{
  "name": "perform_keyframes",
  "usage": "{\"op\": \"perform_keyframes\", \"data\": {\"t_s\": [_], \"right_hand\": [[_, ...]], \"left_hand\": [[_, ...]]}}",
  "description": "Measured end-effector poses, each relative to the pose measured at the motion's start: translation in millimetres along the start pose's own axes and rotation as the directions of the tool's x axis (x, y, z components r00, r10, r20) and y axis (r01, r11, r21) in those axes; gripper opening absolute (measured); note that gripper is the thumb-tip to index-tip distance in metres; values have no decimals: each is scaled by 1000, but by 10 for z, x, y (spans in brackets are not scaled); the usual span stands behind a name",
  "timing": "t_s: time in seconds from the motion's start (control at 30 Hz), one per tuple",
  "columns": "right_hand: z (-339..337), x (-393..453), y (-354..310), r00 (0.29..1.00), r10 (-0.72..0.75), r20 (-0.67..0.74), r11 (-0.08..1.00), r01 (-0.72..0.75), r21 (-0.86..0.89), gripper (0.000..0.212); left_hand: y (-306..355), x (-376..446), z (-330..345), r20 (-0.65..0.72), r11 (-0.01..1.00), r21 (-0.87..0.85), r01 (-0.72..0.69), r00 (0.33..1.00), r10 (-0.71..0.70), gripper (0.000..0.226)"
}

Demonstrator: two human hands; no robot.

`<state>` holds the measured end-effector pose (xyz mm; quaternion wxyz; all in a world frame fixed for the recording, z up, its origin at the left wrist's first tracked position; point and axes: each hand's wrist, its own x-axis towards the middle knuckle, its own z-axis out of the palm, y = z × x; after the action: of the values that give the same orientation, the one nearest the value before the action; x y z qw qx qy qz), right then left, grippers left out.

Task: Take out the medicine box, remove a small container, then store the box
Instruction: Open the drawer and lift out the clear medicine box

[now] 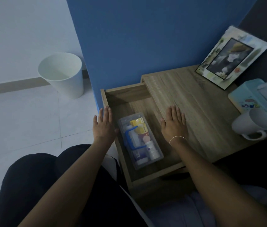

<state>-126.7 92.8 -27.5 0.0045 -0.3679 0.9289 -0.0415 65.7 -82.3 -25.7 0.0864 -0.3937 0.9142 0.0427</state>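
Observation:
A clear plastic medicine box [155, 154] with a blue handle [132, 138] lies in the open wooden drawer [126, 163] of a bedside table. Small bottles and yellow packets show through its lid. My left hand [104, 125] hovers flat over the drawer's left wall, fingers apart, just left of the box. My right hand [174, 123] is flat and open above the tabletop [195, 115], just right of the box. Neither hand holds anything.
A picture frame [232, 57] leans at the back of the tabletop. A blue tissue box [250, 95] and a white mug [254, 123] stand at its right edge. A white waste bin [63, 74] stands on the tiled floor by the blue wall.

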Motion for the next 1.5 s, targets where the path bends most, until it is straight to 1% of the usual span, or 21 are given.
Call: {"op": "perform_keyframes", "data": {"t_s": [0.27, 0.37, 0.43, 0.5, 0.53, 0.57, 0.6, 0.67, 0.73, 0.77, 0.87, 0.9, 0.97, 1.07, 1.17, 1.27, 1.33, 1.43, 1.5], "right_hand": [[-19, -4, -6, 1000, 2, 2, 1000, -2, 13, 59], [-102, -35, -28, 999, -35, -32, 995, 37, 91, 54], [-111, -191, -107, 993, -79, -86, 977, 95, 191, 48], [-38, -447, -287, 986, -106, -131, 925, 146, 351, 42], [33, -579, -394, 982, -125, -140, 909, 170, 382, 41], [101, -692, -508, 984, -141, -106, 910, 171, 377, 42], [149, -777, -612, 989, -145, -25, 922, 145, 359, 48], [263, -852, -748, 988, -67, 143, 940, 14, 342, 68], [338, -868, -768, 974, 58, 220, 919, -139, 369, 86], [344, -869, -769, 965, 98, 245, 900, -192, 393, 91], [346, -851, -761, 935, 142, 326, 867, -277, 415, 105], [347, -852, -757, 924, 139, 356, 874, -284, 395, 112], [362, -861, -740, 914, 104, 393, 904, -251, 345, 122], [383, -874, -728, 908, 75, 412, 911, -230, 342, 123], [366, -860, -739, 922, 85, 377, 900, -233, 367, 123], [338, -842, -760, 921, 95, 378, 885, -252, 392, 123], [284, -824, -796, 930, 105, 351, 877, -253, 409, 124], [138, -773, -862, 947, 110, 303, 883, -233, 408, 125], [-26, -729, -886, 959, 86, 271, 890, -196, 411, 125]], "left_hand": [[-5, -4, -27, 35, 1000, -9, 13, 999, -13, 90], [50, 9, -61, -3, 1000, 13, -1, 1000, 1, 82], [99, 52, -66, -83, 999, -11, -53, 995, 52, 75], [178, 162, -72, -136, 985, -48, -163, 978, 156, 72], [230, 229, -72, -138, 971, -69, -230, 966, 219, 70], [284, 299, -61, -124, 952, -91, -292, 952, 280, 69], [335, 363, -44, -98, 932, -116, -342, 938, 332, 68], [431, 486, 30, -4, 902, -184, -390, 918, 396, 68], [487, 581, 119, 81, 889, -267, -372, 911, 405, 69], [500, 612, 148, 107, 887, -299, -352, 911, 398, 71], [509, 712, 200, 160, 878, -389, -279, 918, 363, 77], [501, 738, 212, 170, 872, -418, -254, 921, 350, 78], [477, 789, 221, 193, 863, -456, -218, 922, 335, 79], [448, 862, 235, 245, 861, -479, -170, 916, 317, 81], [467, 884, 224, 259, 847, -511, -147, 913, 315, 77], [468, 863, 176, 238, 854, -498, -149, 924, 300, 77], [455, 839, 81, 205, 861, -486, -150, 938, 279, 80], [432, 813, -149, 152, 869, -476, -135, 960, 233, 83], [408, 805, -349, 108, 879, -460, -126, 974, 197, 83]]}}
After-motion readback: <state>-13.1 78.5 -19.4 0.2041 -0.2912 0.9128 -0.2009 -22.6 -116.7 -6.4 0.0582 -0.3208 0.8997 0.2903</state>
